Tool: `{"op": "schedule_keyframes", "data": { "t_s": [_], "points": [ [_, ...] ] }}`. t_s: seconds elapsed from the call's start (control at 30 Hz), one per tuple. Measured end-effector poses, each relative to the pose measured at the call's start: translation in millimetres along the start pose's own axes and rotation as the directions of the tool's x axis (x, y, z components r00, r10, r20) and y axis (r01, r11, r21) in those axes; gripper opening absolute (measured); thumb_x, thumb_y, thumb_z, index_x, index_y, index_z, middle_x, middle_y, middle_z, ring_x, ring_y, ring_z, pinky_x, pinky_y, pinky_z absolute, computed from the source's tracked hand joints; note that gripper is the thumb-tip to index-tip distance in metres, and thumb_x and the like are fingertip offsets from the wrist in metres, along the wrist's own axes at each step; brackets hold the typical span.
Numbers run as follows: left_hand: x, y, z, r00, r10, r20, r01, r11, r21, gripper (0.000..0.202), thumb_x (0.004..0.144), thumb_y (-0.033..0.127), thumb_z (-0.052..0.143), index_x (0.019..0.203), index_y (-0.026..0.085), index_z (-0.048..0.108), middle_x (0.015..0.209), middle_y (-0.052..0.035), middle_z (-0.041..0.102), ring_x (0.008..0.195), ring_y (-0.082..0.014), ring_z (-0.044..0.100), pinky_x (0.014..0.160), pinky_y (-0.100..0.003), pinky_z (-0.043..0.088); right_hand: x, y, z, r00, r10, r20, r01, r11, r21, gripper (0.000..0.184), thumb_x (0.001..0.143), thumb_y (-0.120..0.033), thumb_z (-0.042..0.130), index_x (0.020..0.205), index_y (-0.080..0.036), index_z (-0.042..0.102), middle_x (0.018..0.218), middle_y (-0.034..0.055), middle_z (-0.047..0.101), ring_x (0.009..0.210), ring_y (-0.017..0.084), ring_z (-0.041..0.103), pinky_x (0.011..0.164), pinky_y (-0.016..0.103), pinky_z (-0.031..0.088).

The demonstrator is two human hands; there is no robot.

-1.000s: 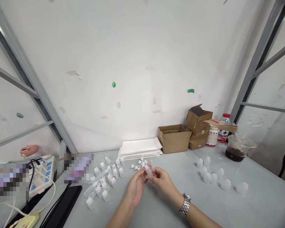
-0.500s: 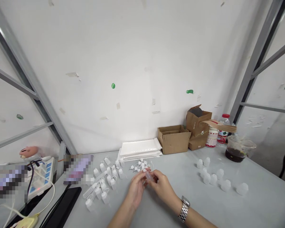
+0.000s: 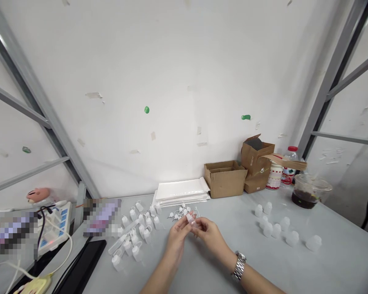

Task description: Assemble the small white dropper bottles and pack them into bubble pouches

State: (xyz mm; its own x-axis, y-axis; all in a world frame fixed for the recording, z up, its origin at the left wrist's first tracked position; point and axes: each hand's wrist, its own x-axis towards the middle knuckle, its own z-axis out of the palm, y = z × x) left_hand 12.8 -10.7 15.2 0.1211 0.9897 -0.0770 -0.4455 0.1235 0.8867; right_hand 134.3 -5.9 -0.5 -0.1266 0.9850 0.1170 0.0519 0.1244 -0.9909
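Observation:
Both my hands meet over the middle of the grey table [image 3: 221, 269], pinching one small clear plastic bottle [image 3: 190, 219] between their fingertips. My left hand [image 3: 177, 239] grips it from the left and my right hand [image 3: 209, 234], with a metal watch on the wrist, grips it from the right. Just behind the bottle lies a small heap of white dropper tips [image 3: 180, 212]. To the left lie several small white bottles with looped caps [image 3: 134, 234]. To the right stand several capped white bottles [image 3: 276, 228].
A stack of white padded envelopes [image 3: 181, 191] lies by the wall, with cardboard boxes [image 3: 225, 178], a drink bottle [image 3: 290, 164] and a clear bowl of dark liquid [image 3: 310, 190] to its right. A power strip [image 3: 54, 226], cables and a black flat object [image 3: 79, 269] occupy the left edge.
The hands and the bottle have stayed almost in place, shifting only slightly while the fingers work on the bottle. The view has wobbled a little.

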Motion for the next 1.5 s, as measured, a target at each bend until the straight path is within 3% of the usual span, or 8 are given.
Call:
{"op": "schedule_keyframes", "data": {
  "t_s": [0.13,0.27,0.43,0.63,1.0,1.27,1.37,1.5],
  "points": [
    [6,1,-10.2,0.985,0.048,-0.165,-0.040,0.998,0.050,0.038,0.070,0.044,0.057,0.095,0.017,0.065,0.110,-0.0118,0.062,0.103,-0.0251,0.055,0.090,-0.038,0.038,6,2,-7,0.998,0.011,-0.068,-0.008,0.999,0.043,0.029,0.063,-0.040,0.066,0.077,-0.014,0.062,0.066,0.0021,0.062,0.062,0.016,0.053,0.060,0.027,0.042],
    [13,-3,-23.8,0.916,0.273,-0.293,-0.132,0.897,0.423,0.026,0.066,0.037,0.062,0.084,0.018,0.064,0.092,-0.0090,0.064,0.085,-0.0234,0.058,0.081,-0.036,0.041,14,-5,-22,0.977,0.036,-0.210,-0.007,0.991,0.134,0.041,0.056,-0.049,0.069,0.076,-0.014,0.062,0.062,0.0025,0.061,0.058,0.016,0.053,0.060,0.029,0.044],
    [20,-17,-23.1,0.844,0.534,0.050,-0.315,0.419,0.852,0.020,0.076,0.027,0.050,0.090,0.023,0.063,0.089,-0.0055,0.057,0.086,-0.0214,0.053,0.082,-0.037,0.039,16,-14,-29,0.964,0.086,-0.253,-0.034,0.978,0.204,0.042,0.050,-0.050,0.072,0.071,-0.014,0.063,0.058,0.0017,0.060,0.055,0.015,0.052,0.057,0.028,0.044],
    [39,-18,-6.3,0.918,0.301,0.256,-0.226,-0.132,0.965,0.029,0.079,0.011,0.038,0.094,0.016,0.063,0.098,-0.0101,0.058,0.095,-0.0238,0.049,0.082,-0.038,0.039,17,-14,-25,0.961,0.135,-0.240,-0.073,0.965,0.252,0.042,0.045,-0.048,0.074,0.067,-0.014,0.063,0.056,0.0012,0.060,0.052,0.013,0.051,0.055,0.026,0.042],
    [48,-15,-22.1,0.924,0.261,0.278,-0.260,-0.101,0.960,0.030,0.082,0.015,0.036,0.096,0.017,0.063,0.094,-0.0068,0.062,0.094,-0.0206,0.053,0.083,-0.033,0.040,16,-12,-22,0.973,0.137,-0.184,-0.091,0.966,0.242,0.046,0.046,-0.051,0.073,0.070,-0.014,0.064,0.059,0.0028,0.062,0.051,0.014,0.053,0.056,0.027,0.043],
    [43,-15,-23.1,0.893,0.359,0.270,-0.200,-0.219,0.955,0.029,0.078,0.012,0.041,0.094,0.018,0.064,0.087,-0.0087,0.063,0.088,-0.0231,0.055,0.077,-0.037,0.041,15,-8,-17,0.980,0.113,-0.165,-0.073,0.971,0.229,0.046,0.046,-0.052,0.073,0.071,-0.014,0.064,0.062,0.0041,0.063,0.053,0.015,0.055,0.057,0.029,0.045],
    [43,-14,-25.3,0.843,0.469,0.264,-0.229,-0.132,0.964,0.031,0.077,0.012,0.042,0.098,0.020,0.063,0.088,-0.0070,0.063,0.087,-0.0221,0.056,0.078,-0.038,0.042,14,-7,-16,0.979,0.109,-0.172,-0.070,0.974,0.217,0.047,0.048,-0.053,0.072,0.073,-0.014,0.064,0.066,0.0057,0.065,0.057,0.018,0.058,0.060,0.031,0.047],
    [45,-12,-26.8,0.824,0.542,0.163,-0.313,0.197,0.929,0.028,0.075,0.015,0.045,0.095,0.022,0.064,0.084,-0.0041,0.061,0.080,-0.0178,0.058,0.076,-0.034,0.045,13,-7,-16,0.978,0.108,-0.179,-0.069,0.975,0.212,0.047,0.049,-0.053,0.071,0.073,-0.013,0.065,0.070,0.0080,0.067,0.064,0.021,0.060,0.064,0.032,0.048]
  ]
}}
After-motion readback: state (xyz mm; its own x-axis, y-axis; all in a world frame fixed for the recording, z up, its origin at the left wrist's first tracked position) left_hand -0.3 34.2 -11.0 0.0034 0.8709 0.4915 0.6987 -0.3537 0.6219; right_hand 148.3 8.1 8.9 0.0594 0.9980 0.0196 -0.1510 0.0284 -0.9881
